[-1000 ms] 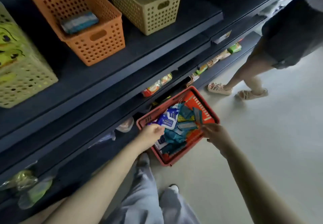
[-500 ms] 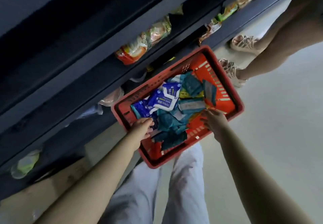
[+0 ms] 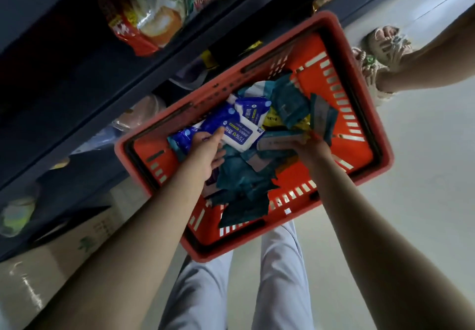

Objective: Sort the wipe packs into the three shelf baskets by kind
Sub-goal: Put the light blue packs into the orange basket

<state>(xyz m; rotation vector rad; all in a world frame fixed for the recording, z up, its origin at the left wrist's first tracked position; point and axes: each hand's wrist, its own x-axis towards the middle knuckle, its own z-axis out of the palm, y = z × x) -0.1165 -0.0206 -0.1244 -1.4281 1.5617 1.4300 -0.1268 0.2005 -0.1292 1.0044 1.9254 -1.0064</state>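
Wipe packs [image 3: 246, 183] filled the red basket [image 3: 257, 252]; left hand [image 3: 205, 149] pinched a blue pack [image 3: 231, 129], right hand [image 3: 312, 149] fingers hidden; lifting singly seemed wise.

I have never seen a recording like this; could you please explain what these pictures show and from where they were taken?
No machine here: a person wears a camera on the head, so the one view looks down along both bare arms. A red basket stands on the floor beside dark shelves of snack bags. In it lie wipe packs, among them many teal packs and a yellow pack. The left hand pinches a blue-and-white pack; the right hand grips a slim teal pack. The sandalled feet are someone else's.
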